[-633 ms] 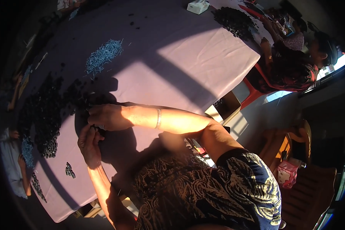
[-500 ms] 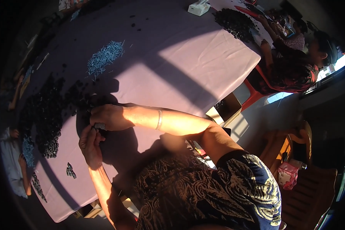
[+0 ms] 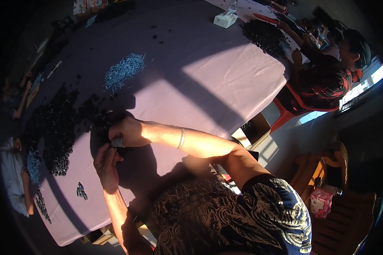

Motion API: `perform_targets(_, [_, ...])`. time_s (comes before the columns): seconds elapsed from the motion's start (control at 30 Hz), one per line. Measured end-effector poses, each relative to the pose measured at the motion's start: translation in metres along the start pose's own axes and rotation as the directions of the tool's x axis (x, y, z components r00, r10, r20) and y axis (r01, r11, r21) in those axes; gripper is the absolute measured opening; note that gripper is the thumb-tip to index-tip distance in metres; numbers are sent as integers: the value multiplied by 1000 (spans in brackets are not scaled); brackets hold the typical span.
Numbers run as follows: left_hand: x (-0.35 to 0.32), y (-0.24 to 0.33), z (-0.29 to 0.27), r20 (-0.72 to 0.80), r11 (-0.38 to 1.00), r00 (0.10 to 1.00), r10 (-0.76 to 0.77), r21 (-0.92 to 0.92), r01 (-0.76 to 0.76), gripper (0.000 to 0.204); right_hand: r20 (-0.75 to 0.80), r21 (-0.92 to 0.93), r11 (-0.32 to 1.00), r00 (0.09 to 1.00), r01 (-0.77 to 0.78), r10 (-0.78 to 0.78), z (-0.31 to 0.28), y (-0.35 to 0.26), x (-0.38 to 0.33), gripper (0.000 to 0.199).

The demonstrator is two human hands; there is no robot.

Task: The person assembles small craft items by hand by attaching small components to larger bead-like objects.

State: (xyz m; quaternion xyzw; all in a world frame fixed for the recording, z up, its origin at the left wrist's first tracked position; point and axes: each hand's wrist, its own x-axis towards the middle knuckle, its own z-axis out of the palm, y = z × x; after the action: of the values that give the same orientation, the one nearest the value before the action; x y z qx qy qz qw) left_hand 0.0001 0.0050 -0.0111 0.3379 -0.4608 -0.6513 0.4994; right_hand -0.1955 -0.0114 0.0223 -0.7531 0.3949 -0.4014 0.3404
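Over the near left part of the table, my left hand (image 3: 107, 169) and my right hand (image 3: 128, 132) meet at the fingertips. Both have their fingers closed in a pinch, and whatever is between them is too small and dark to make out. A grey wrap or cover (image 3: 117, 143) shows at a finger of my right hand. Just beyond and to the left lies a large heap of small black pieces (image 3: 57, 123), partly in shadow. Farther off is a loose pile of thin blue pieces (image 3: 123, 72). A small cluster of black pieces (image 3: 81, 191) lies left of my left hand.
A pinkish tablecloth (image 3: 225, 80) covers the table. Another black heap (image 3: 264, 36) and a tissue box (image 3: 225, 19) stand at the far right. A person (image 3: 323, 85) sits on a red chair there; others are along the left edge. A wooden chair (image 3: 340, 204) stands to my right.
The whole view has shifted slightly, so things appear a little farther right and lower. My hands stay together at the same spot by the black heap, their fingers still pinched.
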Motion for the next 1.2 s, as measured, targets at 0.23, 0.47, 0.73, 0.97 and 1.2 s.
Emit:
perform_targets(0.23, [-3, 1, -5, 5, 999, 1000, 0, 39, -1, 20, -19, 10, 996, 996, 83, -83, 8, 2, 3, 11])
perform_targets(0.47, [1, 0, 4, 26, 994, 999, -18, 110, 15, 23, 29, 153, 988, 999, 26, -30, -7, -4, -4, 9])
perform_targets(0.73, [4, 3, 9, 58, 997, 998, -39, 71, 35, 23, 100, 113, 963, 967, -246, 235, -14, -11, 3, 9])
perform_targets(0.97, [0, 6, 4, 60, 998, 998, -32, 60, 29, 22, 131, 112, 965, 966, -237, 222, -7, -11, 4, 13])
perform_targets(1.2, [-1, 5, 5, 75, 997, 997, -20, 74, 15, 23, 128, 37, 985, 978, -169, 163, -8, -12, 3, 13])
